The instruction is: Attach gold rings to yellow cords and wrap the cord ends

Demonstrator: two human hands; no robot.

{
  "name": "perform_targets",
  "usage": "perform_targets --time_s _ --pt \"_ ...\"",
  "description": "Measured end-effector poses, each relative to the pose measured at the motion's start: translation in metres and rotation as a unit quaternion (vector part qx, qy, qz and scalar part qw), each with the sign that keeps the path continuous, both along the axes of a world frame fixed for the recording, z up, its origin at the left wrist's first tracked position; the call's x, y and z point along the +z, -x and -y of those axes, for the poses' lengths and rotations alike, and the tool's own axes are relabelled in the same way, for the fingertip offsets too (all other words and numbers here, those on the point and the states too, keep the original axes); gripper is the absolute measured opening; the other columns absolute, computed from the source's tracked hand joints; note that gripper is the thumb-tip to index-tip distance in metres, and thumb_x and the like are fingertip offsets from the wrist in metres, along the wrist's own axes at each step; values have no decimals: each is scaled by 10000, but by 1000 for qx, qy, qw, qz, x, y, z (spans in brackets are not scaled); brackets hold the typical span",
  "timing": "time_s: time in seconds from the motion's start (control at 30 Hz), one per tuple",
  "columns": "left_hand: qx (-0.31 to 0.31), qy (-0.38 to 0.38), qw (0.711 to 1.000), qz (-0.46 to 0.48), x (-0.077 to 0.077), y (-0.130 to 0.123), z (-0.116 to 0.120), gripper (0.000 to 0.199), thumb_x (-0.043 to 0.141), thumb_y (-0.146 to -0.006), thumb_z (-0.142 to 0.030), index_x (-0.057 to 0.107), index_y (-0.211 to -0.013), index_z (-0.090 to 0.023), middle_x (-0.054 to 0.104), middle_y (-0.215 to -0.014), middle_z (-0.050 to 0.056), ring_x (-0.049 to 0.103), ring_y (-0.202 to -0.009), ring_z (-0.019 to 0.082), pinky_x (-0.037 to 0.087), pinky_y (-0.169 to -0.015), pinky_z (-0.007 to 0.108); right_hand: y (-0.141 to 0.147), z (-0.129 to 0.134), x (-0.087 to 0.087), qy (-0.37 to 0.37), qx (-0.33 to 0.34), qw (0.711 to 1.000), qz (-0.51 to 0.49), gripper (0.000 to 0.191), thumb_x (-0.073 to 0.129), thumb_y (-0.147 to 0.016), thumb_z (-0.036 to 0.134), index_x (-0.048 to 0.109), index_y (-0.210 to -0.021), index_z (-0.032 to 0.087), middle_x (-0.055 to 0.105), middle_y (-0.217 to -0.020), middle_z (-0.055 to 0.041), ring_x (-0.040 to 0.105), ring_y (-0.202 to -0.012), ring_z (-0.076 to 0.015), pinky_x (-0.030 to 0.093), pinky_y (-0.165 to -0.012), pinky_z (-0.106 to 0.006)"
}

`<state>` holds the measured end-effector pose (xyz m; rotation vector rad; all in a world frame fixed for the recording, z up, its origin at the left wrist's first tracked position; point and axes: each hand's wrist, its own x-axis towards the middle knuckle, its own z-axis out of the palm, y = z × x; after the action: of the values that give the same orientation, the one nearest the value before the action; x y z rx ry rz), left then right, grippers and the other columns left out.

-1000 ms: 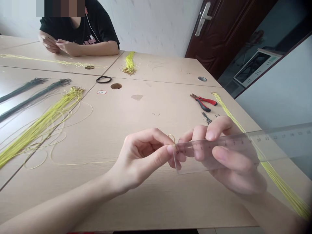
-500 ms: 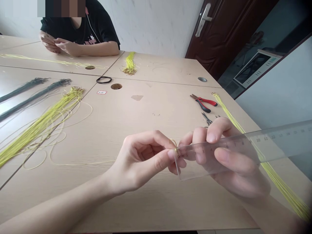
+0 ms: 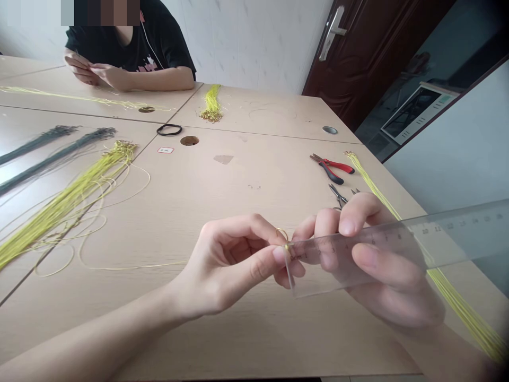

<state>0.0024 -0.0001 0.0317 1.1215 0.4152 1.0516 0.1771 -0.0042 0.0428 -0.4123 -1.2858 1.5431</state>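
Small gold wire loop (image 3: 282,234), thin and round, held above the table, just over the zero end of the ruler. At its base sits a tiny gold fitting (image 3: 286,247), too small to make out in detail. The left hand (image 3: 226,265) grips it in a tight pinch, thumb and forefinger closed on it, other fingers curled loosely.

Clear plastic ruler (image 3: 382,249), printed with black centimetre marks, its long axis running right and slightly upward from the loop. The right hand (image 3: 392,297) clasps it firmly, fingers curled around it and visible through the plastic.

Both hands are over a pale wood-grain table (image 3: 254,339), its panels meeting in thin seams. Round cable hole (image 3: 190,140) nearby.

Left of the hands, a long bundle of yellow cords (image 3: 67,215) with loose loops; beyond it, two dark grey cord bundles (image 3: 55,156). Black elastic band (image 3: 169,130) near the hole.

Right of the hands, red-and-black-handled pliers (image 3: 332,167) and small steel scissors (image 3: 337,195), with a second yellow cord bundle (image 3: 465,313) running off the table's corner.

Far side: a co-worker's hands (image 3: 95,71) pinch something too small to tell, above more yellow cord (image 3: 79,98).
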Motion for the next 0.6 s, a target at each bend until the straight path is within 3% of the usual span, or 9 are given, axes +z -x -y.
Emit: perform_targets --time_s 0.6 --pt "1 3 1000 -9 -1 0 -1 161 558 -841 -67 655 -750 -156 701 -712 20 638 -589 99 537 -570 203 2 0 0 -3 -7 1000 4 104 445 -836 142 486 -852 237 512 -683 14 609 -730 -198 512 -736 -506"
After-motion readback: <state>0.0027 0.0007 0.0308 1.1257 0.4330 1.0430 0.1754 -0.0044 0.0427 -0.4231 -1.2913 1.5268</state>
